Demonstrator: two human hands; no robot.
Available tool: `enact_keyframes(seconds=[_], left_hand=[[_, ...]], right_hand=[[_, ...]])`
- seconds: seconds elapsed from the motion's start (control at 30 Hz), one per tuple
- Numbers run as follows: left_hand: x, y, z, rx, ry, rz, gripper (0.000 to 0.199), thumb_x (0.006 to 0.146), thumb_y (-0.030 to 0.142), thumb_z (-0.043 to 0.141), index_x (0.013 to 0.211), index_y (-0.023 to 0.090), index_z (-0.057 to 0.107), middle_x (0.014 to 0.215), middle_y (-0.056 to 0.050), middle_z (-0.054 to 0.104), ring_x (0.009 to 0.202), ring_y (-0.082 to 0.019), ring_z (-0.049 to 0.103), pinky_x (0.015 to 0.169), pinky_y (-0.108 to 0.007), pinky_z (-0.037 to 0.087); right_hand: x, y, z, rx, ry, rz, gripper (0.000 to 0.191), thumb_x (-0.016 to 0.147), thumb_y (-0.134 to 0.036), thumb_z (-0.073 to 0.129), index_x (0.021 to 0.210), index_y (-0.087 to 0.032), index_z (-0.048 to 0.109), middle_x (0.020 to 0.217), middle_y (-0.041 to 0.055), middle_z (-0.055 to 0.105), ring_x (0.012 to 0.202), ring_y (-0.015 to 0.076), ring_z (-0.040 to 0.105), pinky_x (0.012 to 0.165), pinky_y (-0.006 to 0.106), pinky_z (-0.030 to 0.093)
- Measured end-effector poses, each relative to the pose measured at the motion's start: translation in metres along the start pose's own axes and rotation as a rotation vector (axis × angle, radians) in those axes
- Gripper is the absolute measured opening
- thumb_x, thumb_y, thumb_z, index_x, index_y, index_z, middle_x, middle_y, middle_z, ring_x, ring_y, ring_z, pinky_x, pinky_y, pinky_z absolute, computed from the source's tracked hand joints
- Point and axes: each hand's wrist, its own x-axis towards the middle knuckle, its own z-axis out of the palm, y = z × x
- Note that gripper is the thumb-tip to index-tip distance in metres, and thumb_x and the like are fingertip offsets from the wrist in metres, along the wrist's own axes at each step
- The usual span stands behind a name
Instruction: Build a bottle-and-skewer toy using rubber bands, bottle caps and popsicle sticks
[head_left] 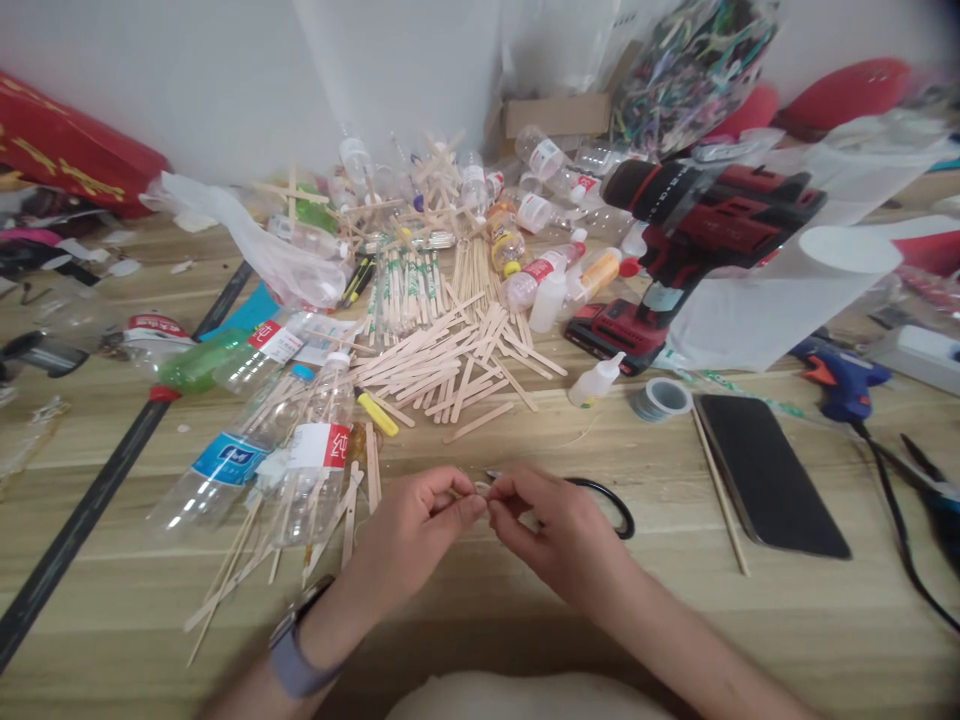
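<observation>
My left hand (420, 520), with a watch on the wrist, and my right hand (551, 515) meet fingertip to fingertip over the near part of the table. Both are closed in a pinch. Something thin and pale shows between the fingertips, too small to name. Under and behind my right hand lie scissors, whose black handle (615, 505) sticks out to the right while the rest is mostly covered. Beyond the hands spreads a pile of flat wooden craft sticks (427, 365). To the left of my left hand lies a clear plastic bottle (319, 490) among more sticks.
A red and black cordless drill (697, 220) stands at the right, near a small white glue bottle (598, 380) and a tape roll (661, 399). Farther right are a black phone (772, 475) and a blue glue gun (844, 375). A dark bar (90, 515) crosses the left side.
</observation>
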Motion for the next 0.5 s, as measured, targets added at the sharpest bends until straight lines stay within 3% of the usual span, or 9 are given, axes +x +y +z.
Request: enact_keyframes(seconds=[0.2,0.5], left_hand=[[0.0009,0.0035,-0.0011,0.059,0.009,0.007,0.024,0.085,0.04,0.055,0.078,0.019,0.063,0.058,0.005,0.049,0.057,-0.013,0.042,0.054,-0.024,0.031],[-0.0027,0.0092,0.0028,0.2,0.048,0.026,0.024,0.087,0.036,0.052,0.074,0.018,0.063,0.057,0.005,0.048,0.056,-0.013,0.042,0.053,-0.024,0.028]], right_hand=[[-0.0023,0.003,0.004,-0.02,0.042,-0.014,0.013,0.083,-0.013,0.053,0.086,-0.019,0.064,0.066,-0.001,0.069,0.057,0.0109,0.064,0.051,0.018,0.044],[-0.0027,0.0013,0.0042,-0.17,0.059,-0.03,0.014,0.077,-0.01,0.053,0.07,-0.02,0.06,0.057,-0.0036,0.058,0.044,0.0091,0.051,0.044,0.02,0.036]])
